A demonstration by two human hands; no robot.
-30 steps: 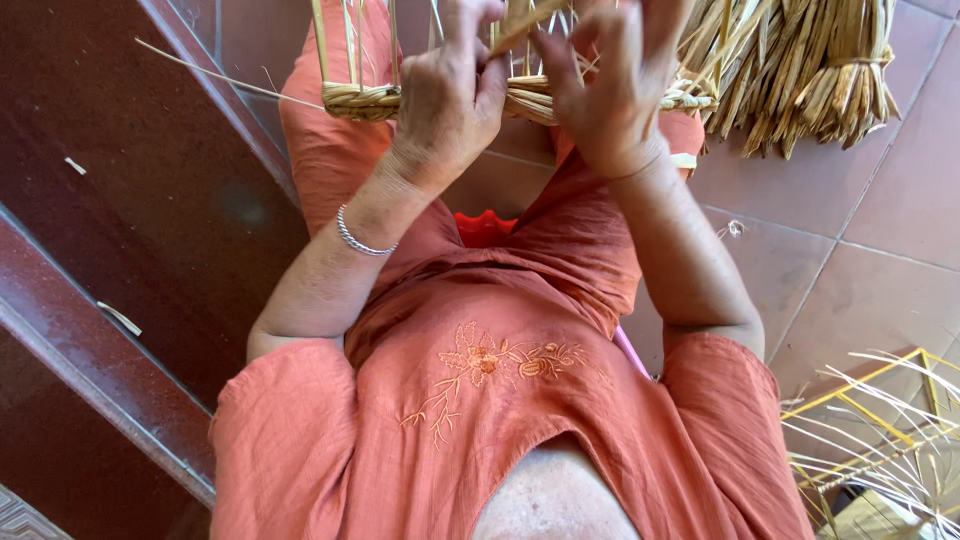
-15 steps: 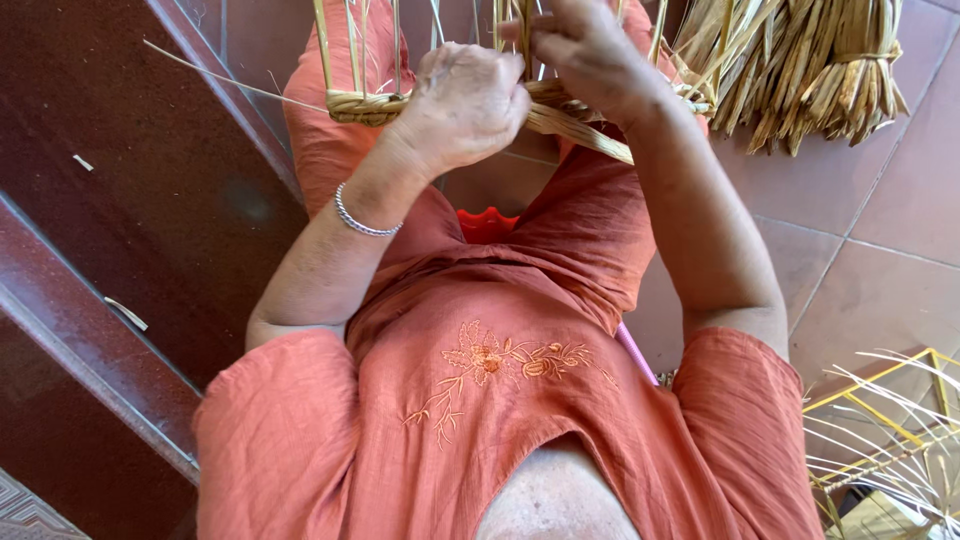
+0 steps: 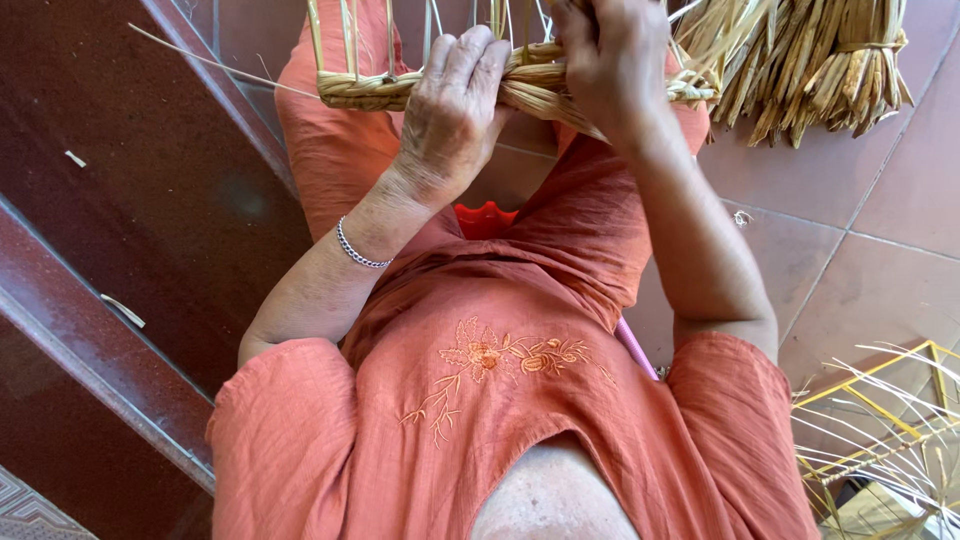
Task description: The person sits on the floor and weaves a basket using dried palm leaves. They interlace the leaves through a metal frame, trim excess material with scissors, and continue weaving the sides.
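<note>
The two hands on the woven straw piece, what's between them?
Between left hand and right hand, only the straw weave's plaited band, in the head view.

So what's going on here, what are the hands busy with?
A person in an orange top is weaving a straw basket held up over the lap. The left hand grips the woven rim from the front, fingers curled over it. The right hand is closed around straw strands at the rim beside it. Bare upright stakes rise from the woven band. A bundle of dried straw lies on the tiled floor to the right.
</note>
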